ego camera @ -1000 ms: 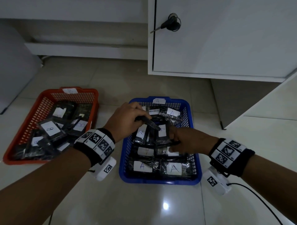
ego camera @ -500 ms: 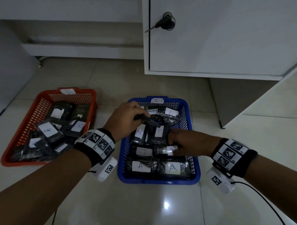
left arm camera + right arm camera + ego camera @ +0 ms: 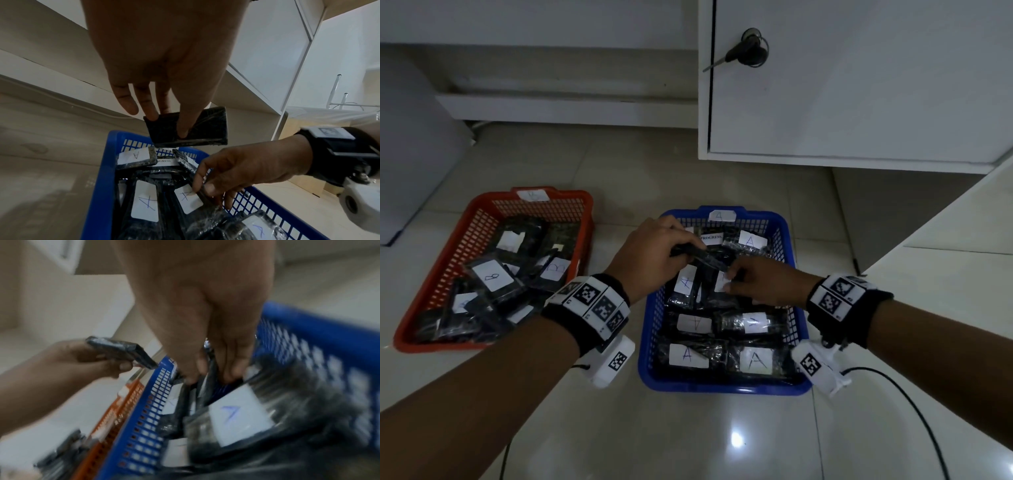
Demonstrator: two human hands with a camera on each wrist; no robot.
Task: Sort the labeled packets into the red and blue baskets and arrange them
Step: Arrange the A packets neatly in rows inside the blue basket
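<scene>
1. Left hand curled, thumb and fingertips pinching a flat black plastic-wrapped packet above the far end of the blue basket; probably held clear while a slot is made for it.
2. Right hand lowered into the middle of that basket, fingers bent and pinching the top edge of an upright black packet with a white paper label marked A, apparently tipping it aside to open a gap.
3. White cabinet with a key in its door lock at far right, above the pale tiled floor.
4. Red perforated plastic basket on the left, tag at its far rim unreadable, holding a loose, overlapping heap of black packets, two labels reading B; arranging there looks not yet done.
5. Blue perforated plastic basket just right of it, far rim tagged A, its packets in tidy rows near the person and standing on edge further back; neat rows likely meant to keep labels readable.
6. Small white strip printed PROGRESS lying among the far packets, purpose unclear.
</scene>
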